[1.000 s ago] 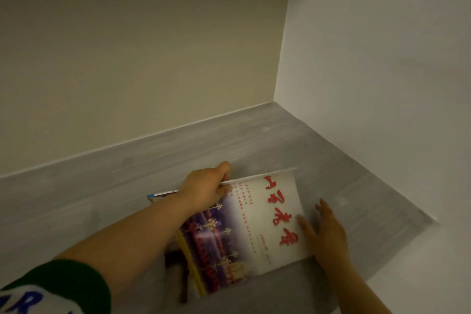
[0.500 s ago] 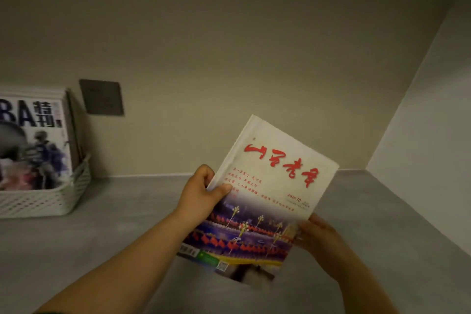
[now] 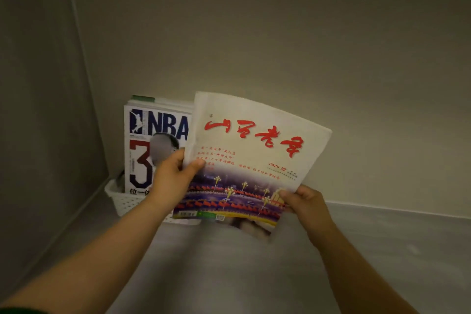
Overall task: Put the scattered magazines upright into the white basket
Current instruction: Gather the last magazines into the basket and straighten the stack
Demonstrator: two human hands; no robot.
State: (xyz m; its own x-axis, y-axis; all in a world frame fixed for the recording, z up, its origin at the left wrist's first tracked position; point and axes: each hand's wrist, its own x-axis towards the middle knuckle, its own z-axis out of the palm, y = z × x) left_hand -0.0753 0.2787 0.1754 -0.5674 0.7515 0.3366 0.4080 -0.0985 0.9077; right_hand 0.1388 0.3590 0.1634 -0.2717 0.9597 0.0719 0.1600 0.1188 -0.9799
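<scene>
Both your hands are on the red-titled magazine (image 3: 254,145). It's held in the air above the grey desk (image 3: 229,275), cover facing you, top edge sloping down to the right, sheet slightly bowed. Its bottom edge is blurred.

Left hand (image 3: 173,176): pinching the magazine's left edge, thumb on the front cover, fingers curled round behind.
Right hand (image 3: 303,201): gripping the lower right corner, thumb on the front, fingers wrapped behind.

The white basket (image 3: 122,201) sits in the back left corner of the desk, close to both walls, and your left forearm hides part of it. The NBA magazine (image 3: 153,130) stands upright in it, cover toward you, with more magazines (image 3: 163,102) stacked behind, only their top edges showing.

The held magazine is not in the basket. From this view it covers the NBA magazine's right side; can't tell if the two touch.
</scene>
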